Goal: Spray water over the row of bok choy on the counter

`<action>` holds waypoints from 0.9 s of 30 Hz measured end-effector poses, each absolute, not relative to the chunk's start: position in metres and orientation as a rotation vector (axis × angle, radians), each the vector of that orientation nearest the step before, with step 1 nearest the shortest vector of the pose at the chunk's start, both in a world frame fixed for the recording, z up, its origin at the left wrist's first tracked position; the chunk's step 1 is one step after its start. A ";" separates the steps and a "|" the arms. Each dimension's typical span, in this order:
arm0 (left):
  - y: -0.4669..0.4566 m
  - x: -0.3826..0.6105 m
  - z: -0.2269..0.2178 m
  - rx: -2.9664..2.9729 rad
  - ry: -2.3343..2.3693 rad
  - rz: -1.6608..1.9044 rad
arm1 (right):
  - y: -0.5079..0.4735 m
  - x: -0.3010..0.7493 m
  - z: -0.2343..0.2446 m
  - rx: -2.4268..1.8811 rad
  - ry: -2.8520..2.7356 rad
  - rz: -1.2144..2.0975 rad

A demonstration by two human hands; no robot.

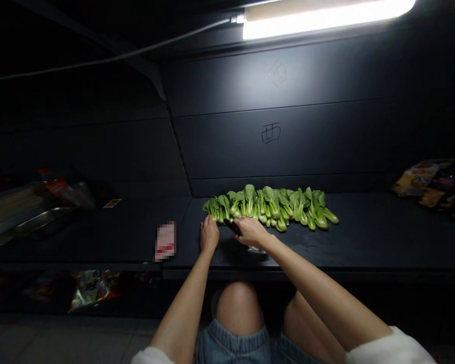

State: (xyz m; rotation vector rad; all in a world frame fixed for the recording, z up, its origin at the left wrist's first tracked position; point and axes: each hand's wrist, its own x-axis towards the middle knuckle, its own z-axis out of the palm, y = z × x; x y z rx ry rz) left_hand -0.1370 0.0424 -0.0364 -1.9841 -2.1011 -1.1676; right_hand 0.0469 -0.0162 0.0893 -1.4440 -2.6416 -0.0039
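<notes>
A row of green bok choy (pixel 273 205) lies on a black shelf (pixel 364 237) under a strip light. My left hand (pixel 209 235) rests at the left end of the row, fingers curled down against the leaves there; what it grips, if anything, is hidden. My right hand (pixel 250 231) is closed round a dark handle (pixel 232 226), apparently a knife, which points left toward the stalks. Something pale and shiny (pixel 257 249) lies on the shelf just under my right wrist. My bare knees are below the shelf edge.
A price tag (pixel 165 241) hangs at the shelf's front edge, left of my hands. Packaged goods and a metal tray (pixel 41 220) lie at far left, more packets (pixel 432 187) at far right. Bagged items (pixel 91 288) sit on the lower shelf.
</notes>
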 end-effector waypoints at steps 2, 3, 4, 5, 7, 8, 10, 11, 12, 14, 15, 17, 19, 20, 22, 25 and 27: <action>0.043 -0.137 -0.036 -1.991 -2.104 -1.159 | -0.016 0.049 0.089 -1.440 -2.636 -0.015; 0.043 -0.137 -0.036 -1.993 -2.106 -1.157 | -0.017 0.050 0.090 -1.433 -2.633 -0.018; 0.043 -0.137 -0.036 -1.994 -2.107 -1.156 | -0.017 0.050 0.090 -1.426 -2.630 -0.018; 0.044 -0.138 -0.036 -1.995 -2.109 -1.157 | -0.017 0.051 0.090 -1.417 -2.628 -0.016; 0.044 -0.138 -0.037 -1.990 -2.117 -1.164 | -0.018 0.051 0.091 -1.404 -2.624 -0.008; 0.044 -0.138 -0.037 -1.988 -2.122 -1.167 | -0.018 0.051 0.091 -1.401 -2.622 -0.005; 0.044 -0.138 -0.037 -1.987 -2.125 -1.176 | -0.019 0.051 0.092 -1.403 -2.620 -0.005; 0.044 -0.138 -0.038 -1.989 -2.127 -1.181 | -0.019 0.051 0.092 -1.405 -2.618 -0.011; 0.045 -0.138 -0.038 -1.991 -2.129 -1.186 | -0.020 0.051 0.093 -1.409 -2.614 -0.020; 0.045 -0.139 -0.038 -1.997 -2.133 -1.191 | -0.020 0.051 0.093 -1.414 -2.610 -0.037; 0.045 -0.139 -0.038 -2.000 -2.133 -1.191 | -0.020 0.051 0.093 -1.415 -2.609 -0.043; 0.046 -0.139 -0.038 -2.007 -2.123 -1.191 | -0.020 0.051 0.092 -1.412 -2.605 -0.050; 0.046 -0.140 -0.038 -2.010 -2.106 -1.199 | -0.021 0.052 0.092 -1.408 -2.594 -0.049; 0.046 -0.139 -0.038 -2.010 -2.097 -1.206 | -0.022 0.053 0.092 -1.409 -2.585 -0.046; 0.045 -0.139 -0.038 -2.007 -2.074 -1.219 | -0.023 0.058 0.091 -1.418 -2.565 -0.039; 0.044 -0.138 -0.036 -2.003 -2.034 -1.216 | -0.024 0.069 0.090 -1.454 -2.534 -0.026; 0.042 -0.136 -0.035 -2.029 -1.988 -1.193 | -0.024 0.079 0.090 -1.498 -2.517 -0.021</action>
